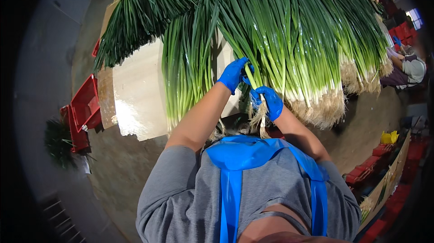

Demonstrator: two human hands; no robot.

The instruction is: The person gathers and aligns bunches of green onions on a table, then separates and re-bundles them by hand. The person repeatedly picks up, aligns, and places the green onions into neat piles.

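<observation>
My left hand (234,75), in a blue glove, is closed around the pale green stem of a spring onion (250,78). Lower down, my right hand (270,102), also blue-gloved, grips the same stalk near its white end, with stringy roots hanging below the fingers. Whether one stalk or a few are held is hard to make out. Just right of my hands lies a thick pile of spring onions (289,62), leaves pointing away and pale roots (318,109) toward me. A smaller row of spring onions (185,71) lies to the left, partly behind my left forearm.
More spring onions (140,15) heap at the far left of the pale tabletop (138,85). Red crates (85,103) stand beyond its left edge, near loose greens (59,141). A co-worker (409,69) is at the right. Red crates (370,164) and a yellow item (389,137) sit lower right.
</observation>
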